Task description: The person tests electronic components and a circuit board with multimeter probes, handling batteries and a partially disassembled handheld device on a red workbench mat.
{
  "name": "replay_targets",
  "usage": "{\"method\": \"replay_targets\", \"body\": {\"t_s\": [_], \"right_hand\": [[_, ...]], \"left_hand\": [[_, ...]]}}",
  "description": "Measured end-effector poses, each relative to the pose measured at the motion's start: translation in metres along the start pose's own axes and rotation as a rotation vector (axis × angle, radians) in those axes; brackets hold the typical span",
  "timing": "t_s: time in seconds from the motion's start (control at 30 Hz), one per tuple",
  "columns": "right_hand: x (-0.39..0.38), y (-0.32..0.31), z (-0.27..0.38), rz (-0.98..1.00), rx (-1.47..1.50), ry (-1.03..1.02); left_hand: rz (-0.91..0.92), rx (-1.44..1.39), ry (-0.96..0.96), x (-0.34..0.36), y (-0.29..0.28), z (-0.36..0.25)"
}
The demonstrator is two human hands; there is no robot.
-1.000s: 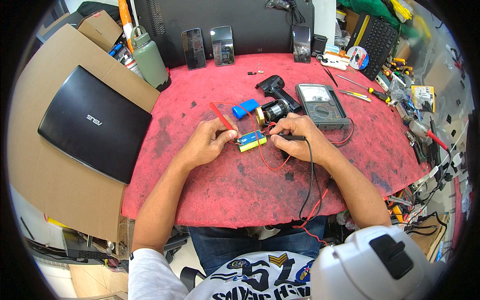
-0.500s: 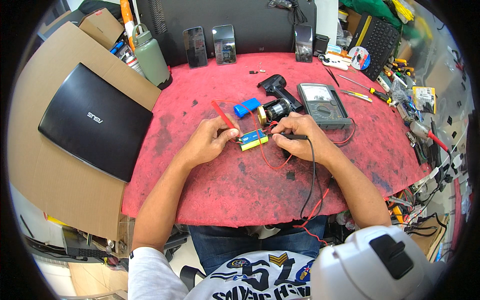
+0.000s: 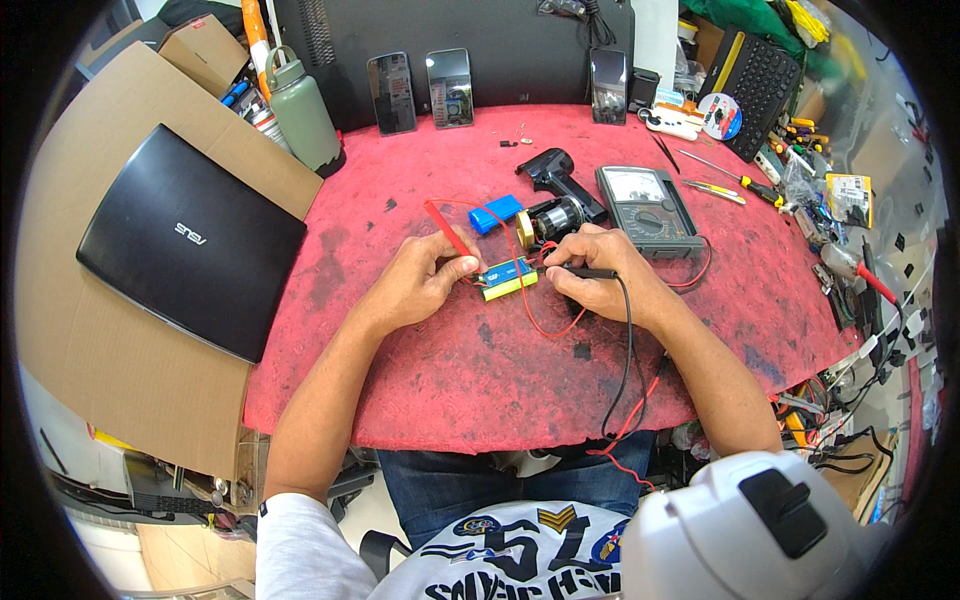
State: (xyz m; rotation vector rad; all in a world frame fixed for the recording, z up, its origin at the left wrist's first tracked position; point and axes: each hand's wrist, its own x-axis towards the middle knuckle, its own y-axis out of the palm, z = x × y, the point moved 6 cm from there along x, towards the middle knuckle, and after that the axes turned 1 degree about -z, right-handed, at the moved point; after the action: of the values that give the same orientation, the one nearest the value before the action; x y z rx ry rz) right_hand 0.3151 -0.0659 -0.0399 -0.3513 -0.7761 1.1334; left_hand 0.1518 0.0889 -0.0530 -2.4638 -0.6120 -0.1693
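My left hand [image 3: 420, 285] pinches a red test probe [image 3: 445, 230] at the left end of a blue and lime-green battery pack [image 3: 498, 290]. My right hand [image 3: 600, 285] grips a black test probe [image 3: 592, 273] at the pack's right end, where short wires show; whether either tip touches metal I cannot tell. Leads loop over the pink mat [image 3: 330, 380]. Just behind lie a plain blue pack [image 3: 494, 214], a motor with a brass-coloured end [image 3: 555, 218] and a black pistol-grip housing [image 3: 570, 188]. An analog multimeter [image 3: 650, 215] sits to the right of these.
A closed black laptop [image 3: 190, 240] lies on cardboard at left, beside a green bottle [image 3: 300, 110]. Three phones [image 3: 448, 85] lean along the back. A screwdriver [image 3: 758, 188], tweezers, a keyboard [image 3: 750, 90], tangled cables and tools crowd the right side.
The whole view has shifted very slightly. Both hands keep their probes at the pack in much the same pose.
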Motion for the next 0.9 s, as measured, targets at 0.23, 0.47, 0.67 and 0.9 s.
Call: {"method": "replay_targets", "body": {"t_s": [0.23, 0.47, 0.67, 0.9], "right_hand": [[-0.0003, -0.0025, 0.0021, 0.009, -0.008, 0.022], [0.0002, -0.0013, 0.0029, -0.005, -0.016, 0.001], [-0.0008, -0.0024, 0.0048, -0.006, -0.007, -0.003], [-0.0013, -0.0002, 0.0018, -0.058, -0.026, -0.106]], "left_hand": [[-0.001, -0.004, 0.001, 0.0003, 0.0008, -0.0039], [-0.001, -0.009, 0.012, -0.0001, 0.0001, 0.0002], [-0.003, 0.010, 0.016, -0.0003, 0.0000, -0.0085], [0.009, 0.067, 0.009, -0.0002, -0.0013, -0.0059]]}}
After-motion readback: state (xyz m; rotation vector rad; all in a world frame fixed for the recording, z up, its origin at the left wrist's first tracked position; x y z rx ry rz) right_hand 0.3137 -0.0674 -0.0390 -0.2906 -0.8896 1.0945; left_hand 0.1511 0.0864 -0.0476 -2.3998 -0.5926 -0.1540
